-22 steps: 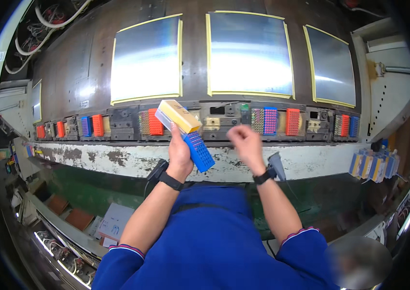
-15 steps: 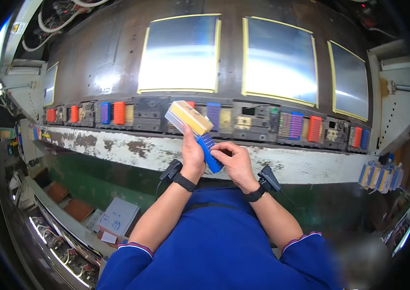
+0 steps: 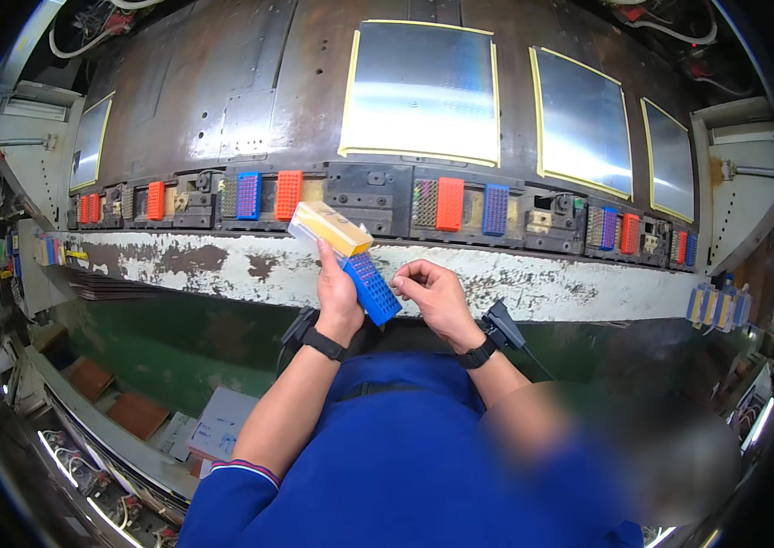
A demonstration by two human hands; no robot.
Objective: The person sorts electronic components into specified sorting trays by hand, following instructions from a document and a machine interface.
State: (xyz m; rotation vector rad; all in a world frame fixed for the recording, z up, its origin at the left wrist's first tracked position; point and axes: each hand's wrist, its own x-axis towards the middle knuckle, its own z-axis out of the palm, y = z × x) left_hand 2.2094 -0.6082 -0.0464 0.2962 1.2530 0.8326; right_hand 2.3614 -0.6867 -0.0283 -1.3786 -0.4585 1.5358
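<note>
My left hand (image 3: 340, 301) is wrapped round a small hinged plastic box, held tilted over the bench edge. Its blue base (image 3: 372, 289) is a grid of holes, with small reddish and metallic pieces in the upper rows. The opened clear lid (image 3: 332, 228) carries a tan label with handwriting. Just right of the base, my right hand (image 3: 437, 303) has its thumb and fingertips pinched together, apart from the box. Whatever lies between those fingertips is too small to make out. Black straps with small dark devices circle both wrists.
Along the bench front run dark metal fixtures holding red racks (image 3: 449, 204) and blue racks (image 3: 494, 210). Behind them lie shiny metal sheets (image 3: 421, 96) edged with yellow tape. A worn white beam (image 3: 542, 283) forms the near edge. More boxes (image 3: 718, 308) hang at the far right.
My right fingertips have come away from the blue base toward the right. The view has shifted, and the box with my left hand now sits further left in it.
</note>
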